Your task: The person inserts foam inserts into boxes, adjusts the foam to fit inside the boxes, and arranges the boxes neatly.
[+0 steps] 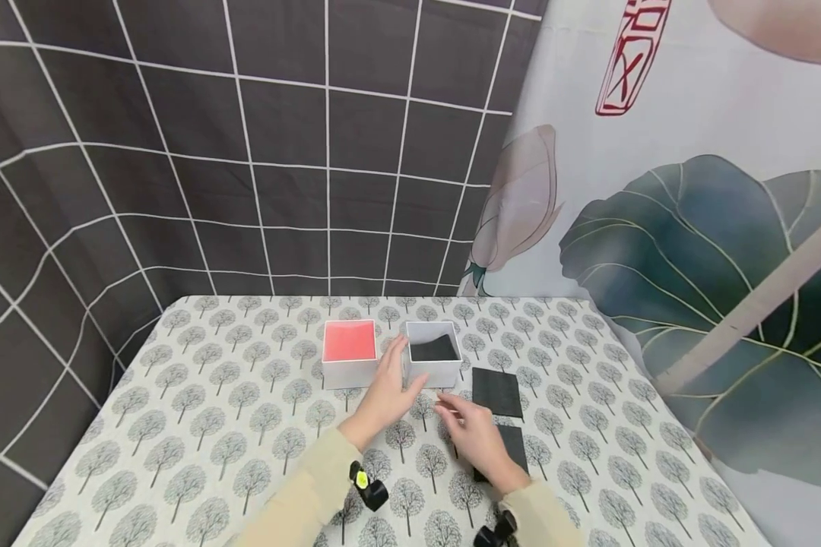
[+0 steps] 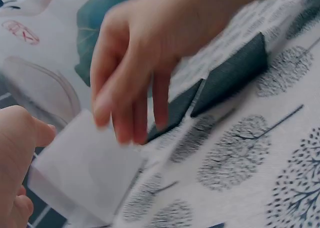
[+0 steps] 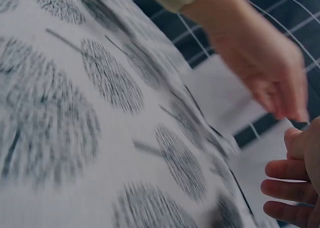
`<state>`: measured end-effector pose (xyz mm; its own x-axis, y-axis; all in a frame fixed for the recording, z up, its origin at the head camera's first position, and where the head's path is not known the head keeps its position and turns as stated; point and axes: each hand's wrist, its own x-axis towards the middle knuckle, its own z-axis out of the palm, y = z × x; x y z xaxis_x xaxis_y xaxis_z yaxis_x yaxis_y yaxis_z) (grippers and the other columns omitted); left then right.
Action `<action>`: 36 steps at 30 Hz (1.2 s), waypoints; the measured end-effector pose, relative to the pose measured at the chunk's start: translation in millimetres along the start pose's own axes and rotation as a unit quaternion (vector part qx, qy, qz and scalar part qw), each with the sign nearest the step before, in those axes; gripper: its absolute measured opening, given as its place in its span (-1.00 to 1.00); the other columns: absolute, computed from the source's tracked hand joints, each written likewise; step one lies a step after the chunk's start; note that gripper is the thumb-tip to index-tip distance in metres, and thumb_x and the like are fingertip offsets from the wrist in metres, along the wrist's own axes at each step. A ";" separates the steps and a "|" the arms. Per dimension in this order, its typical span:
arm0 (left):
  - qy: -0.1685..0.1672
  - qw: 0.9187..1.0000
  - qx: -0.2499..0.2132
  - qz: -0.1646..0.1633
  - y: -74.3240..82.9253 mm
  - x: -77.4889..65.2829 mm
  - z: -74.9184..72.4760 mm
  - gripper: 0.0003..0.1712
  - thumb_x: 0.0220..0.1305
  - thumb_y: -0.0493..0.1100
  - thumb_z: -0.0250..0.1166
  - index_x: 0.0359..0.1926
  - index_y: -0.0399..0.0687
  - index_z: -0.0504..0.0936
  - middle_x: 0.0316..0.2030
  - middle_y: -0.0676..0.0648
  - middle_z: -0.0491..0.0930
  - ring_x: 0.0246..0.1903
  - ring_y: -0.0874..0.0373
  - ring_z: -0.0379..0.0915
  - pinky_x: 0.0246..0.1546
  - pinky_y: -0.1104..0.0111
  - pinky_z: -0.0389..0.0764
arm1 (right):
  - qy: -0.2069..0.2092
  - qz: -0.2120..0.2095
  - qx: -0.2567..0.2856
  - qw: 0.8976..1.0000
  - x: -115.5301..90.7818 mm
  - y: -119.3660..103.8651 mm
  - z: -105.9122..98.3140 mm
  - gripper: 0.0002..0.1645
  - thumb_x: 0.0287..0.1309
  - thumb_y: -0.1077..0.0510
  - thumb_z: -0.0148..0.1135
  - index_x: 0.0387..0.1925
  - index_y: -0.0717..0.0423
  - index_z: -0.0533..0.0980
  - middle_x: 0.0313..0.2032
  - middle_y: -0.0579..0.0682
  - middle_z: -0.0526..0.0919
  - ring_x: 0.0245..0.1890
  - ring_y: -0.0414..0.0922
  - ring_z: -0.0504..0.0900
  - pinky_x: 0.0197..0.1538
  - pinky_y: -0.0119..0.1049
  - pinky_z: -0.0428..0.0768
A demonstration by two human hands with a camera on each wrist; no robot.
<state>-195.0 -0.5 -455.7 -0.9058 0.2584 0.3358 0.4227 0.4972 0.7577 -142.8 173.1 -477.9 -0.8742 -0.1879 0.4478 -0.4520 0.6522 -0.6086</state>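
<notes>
Two white open-topped boxes stand side by side at the table's far side. A pinkish-red lining or sheet fills the left box (image 1: 350, 374); a black piece (image 1: 435, 349) lies inside the right box (image 1: 435, 373). My left hand (image 1: 385, 399) is at the gap between them, fingers extended by the right box's near left side; whether it touches is unclear. My right hand (image 1: 477, 434) hovers over the table nearer to me, its fingers loosely bent with nothing seen in them. Two flat black squares lie to its right, one farther off (image 1: 496, 393), the other (image 1: 515, 447) partly hidden behind my right hand and wrist.
A white cloth (image 1: 246, 441) printed with grey trees covers the table. Behind it hangs a dark curtain (image 1: 280, 190) with white grid lines, and at the right a pale curtain (image 1: 554, 76) with large leaves. Each wrist wears a small black camera (image 1: 371, 490).
</notes>
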 end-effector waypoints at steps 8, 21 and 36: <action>-0.023 0.998 -0.036 -0.053 -13.7 4.8 22.6 0.10 0.17 0.00 0.30 0.43 -0.16 -0.29 0.41 -0.26 -0.21 0.36 -0.19 -0.21 0.32 -0.02 -0.06 | 0.000 0.040 -0.079 0.996 -25.9 24.1 -49.8 -0.68 0.06 0.18 0.33 -0.12 0.20 0.60 -0.18 0.05 0.67 -0.19 -0.01 0.65 -0.14 -0.10 0.62; 0.072 0.993 -0.036 -0.085 -17.2 15.2 35.8 0.01 0.09 0.04 0.34 0.39 -0.28 0.03 0.14 -0.36 0.38 0.10 -0.19 0.37 0.19 0.10 0.32 | -0.080 -0.002 -0.130 0.988 -73.3 56.3 -82.7 -0.12 -0.17 -0.09 0.47 0.21 0.12 0.39 0.20 0.13 0.39 0.17 0.18 0.36 0.05 0.15 0.45; 0.073 0.992 -0.040 -0.090 -19.5 15.3 38.6 0.02 0.09 0.06 0.33 0.45 0.03 -0.05 0.00 -0.36 0.51 -0.20 -0.15 0.54 0.13 0.09 0.40 | -0.126 -0.056 -0.140 0.980 -75.8 65.6 -85.3 -0.03 -0.28 -0.17 0.48 0.24 0.04 0.37 0.24 0.12 0.35 0.15 0.11 0.34 0.02 0.16 0.46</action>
<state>-216.0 25.7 -487.0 -0.9635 0.0448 0.2638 0.2547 0.4559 0.8528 -91.1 292.7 -495.9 -0.8541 -0.4227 0.3031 -0.5119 0.7865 -0.3455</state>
